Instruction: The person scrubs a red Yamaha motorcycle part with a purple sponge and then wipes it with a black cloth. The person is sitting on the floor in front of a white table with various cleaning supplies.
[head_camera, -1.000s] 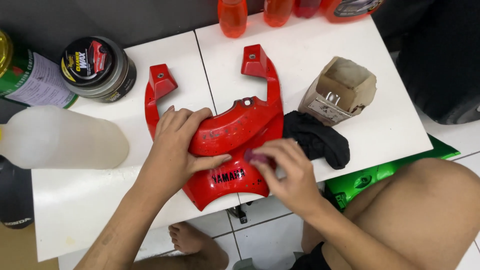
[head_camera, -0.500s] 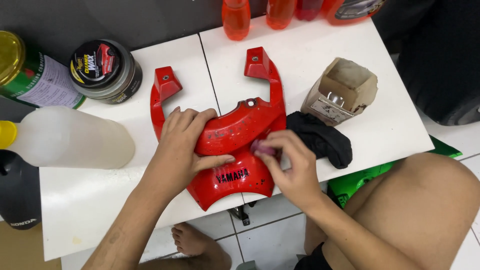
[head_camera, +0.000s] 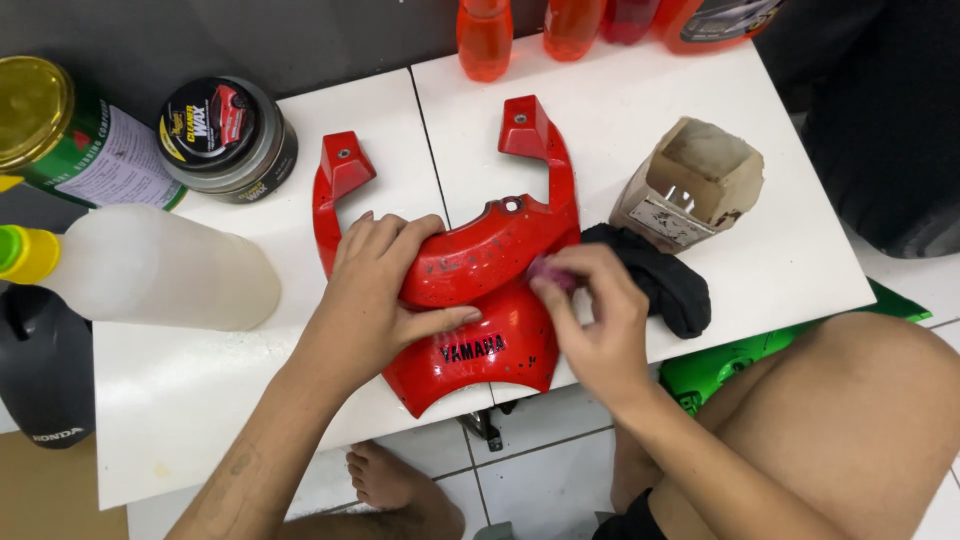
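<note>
orange bottles (head_camera: 485, 35) cut off, pad (head_camera: 548, 270) mostly hidden

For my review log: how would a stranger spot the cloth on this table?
Start at the white table and find the red plastic cover in its middle. Just right of it, beside the right hand, lies the black cloth. It is the only soft, crumpled, dark thing there, below the torn cardboard box.

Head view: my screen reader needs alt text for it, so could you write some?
Seen from above, a person's left hand presses a red plastic motorcycle panel flat on a white table while the right hand holds a small pinkish pad against it. Nearby lie a black cloth, a torn cardboard box and a round wax tin.
</note>
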